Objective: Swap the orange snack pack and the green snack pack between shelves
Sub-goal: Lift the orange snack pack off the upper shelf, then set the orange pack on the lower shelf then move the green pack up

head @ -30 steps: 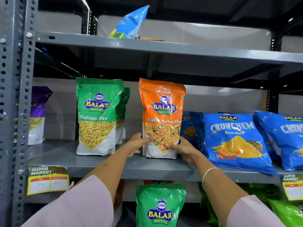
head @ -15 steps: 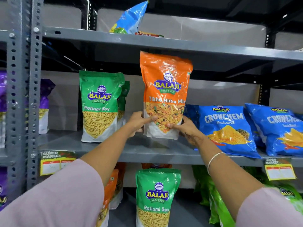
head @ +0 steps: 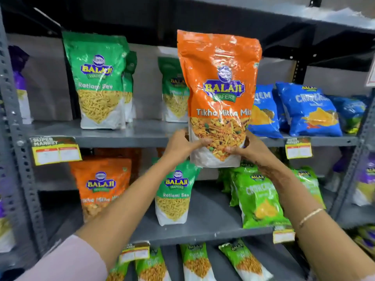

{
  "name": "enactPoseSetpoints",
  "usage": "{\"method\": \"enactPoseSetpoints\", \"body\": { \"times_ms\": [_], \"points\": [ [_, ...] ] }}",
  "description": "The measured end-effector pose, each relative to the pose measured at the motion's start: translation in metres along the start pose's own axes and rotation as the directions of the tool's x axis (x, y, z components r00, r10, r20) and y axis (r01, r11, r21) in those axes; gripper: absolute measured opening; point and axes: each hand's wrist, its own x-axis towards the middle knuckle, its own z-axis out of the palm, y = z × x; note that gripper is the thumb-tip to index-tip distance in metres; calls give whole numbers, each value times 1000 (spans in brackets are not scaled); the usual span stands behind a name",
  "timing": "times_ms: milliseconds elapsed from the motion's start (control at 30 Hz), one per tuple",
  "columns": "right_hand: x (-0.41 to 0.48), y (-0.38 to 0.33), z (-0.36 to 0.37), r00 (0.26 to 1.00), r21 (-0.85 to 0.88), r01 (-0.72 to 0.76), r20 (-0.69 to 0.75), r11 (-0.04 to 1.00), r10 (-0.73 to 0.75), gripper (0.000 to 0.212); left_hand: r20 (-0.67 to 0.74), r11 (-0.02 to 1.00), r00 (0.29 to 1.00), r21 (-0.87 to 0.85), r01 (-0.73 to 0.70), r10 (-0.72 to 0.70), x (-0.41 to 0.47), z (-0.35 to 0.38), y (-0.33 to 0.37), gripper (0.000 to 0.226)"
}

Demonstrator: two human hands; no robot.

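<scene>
An orange snack pack [head: 218, 94] labelled Tikha Mitha Mix hangs upright in front of the upper shelf [head: 129, 136], clear of its surface. My left hand [head: 179, 144] grips its lower left corner and my right hand [head: 246, 152] grips its lower right. On the shelf below [head: 211, 222] a green snack pack [head: 174, 191] labelled Ratlami Sev stands upright, directly under the orange one. My left forearm crosses in front of its left side.
More green Ratlami Sev packs [head: 97, 80] stand on the upper shelf, with blue Crunchem bags [head: 310, 110] to the right. The lower shelf holds another orange pack [head: 101, 187] at left and light green bags [head: 257, 197] at right. A grey upright post [head: 18, 138] runs down the left.
Both hands lifted the orange pack off the upper shelf and brought it forward and down towards me. The view tilted down, showing the lower shelves.
</scene>
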Motion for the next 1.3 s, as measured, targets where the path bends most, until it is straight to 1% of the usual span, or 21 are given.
{"method": "enactPoseSetpoints", "body": {
  "times_ms": [67, 133, 233, 367, 500, 600, 667, 733, 833, 1000, 1167, 1233, 1300],
  "points": [
    [-19, 29, -5, 999, 7, -39, 7, 999, 39, 63, 9, 997, 1000, 79, 23, -24, -9, 18, -19, 63],
    [-37, 56, -8, 996, 16, -84, -6, 996, 84, 68, 35, 992, 998, 116, 51, -56, -18, 37, -39, 62],
    [-57, 98, -9, 986, -3, -161, -33, 987, 161, 64, 103, 985, 985, 115, 125, -137, -28, 61, -70, 64],
    [-69, 147, -5, 966, -71, -259, -32, 963, 257, 76, 181, 967, 957, 155, 202, -229, -30, 86, -122, 68],
    [-66, 200, -2, 929, -125, -363, 31, 923, 370, 86, 212, 938, 928, 229, 259, -308, -24, 110, -166, 78],
    [-54, 233, 0, 896, -129, -431, 53, 893, 440, 87, 200, 918, 912, 251, 306, -359, -14, 124, -194, 82],
    [-39, 251, 1, 880, -129, -460, 63, 879, 470, 87, 205, 904, 892, 238, 354, -403, -1, 132, -212, 80],
    [-23, 265, 4, 877, -119, -463, 78, 878, 473, 90, 207, 896, 878, 212, 391, -432, 11, 137, -227, 74],
    [-4, 285, 10, 882, -111, -454, 85, 884, 464, 95, 189, 885, 869, 193, 423, -456, 27, 141, -246, 71],
    [14, 303, 18, 873, -72, -476, 84, 876, 481, 90, 185, 872, 854, 156, 463, -486, 36, 145, -265, 69],
    [15, 310, 24, 867, -26, -490, 93, 871, 490, 87, 178, 871, 853, 112, 478, -491, 37, 147, -277, 66],
    [16, 309, 25, 864, -24, -495, 95, 869, 495, 89, 178, 870, 852, 125, 477, -492, 36, 146, -276, 63],
    [15, 307, 26, 855, -17, -505, 124, 863, 503, 93, 175, 848, 832, 183, 498, -526, 34, 144, -275, 60]
  ]
}}
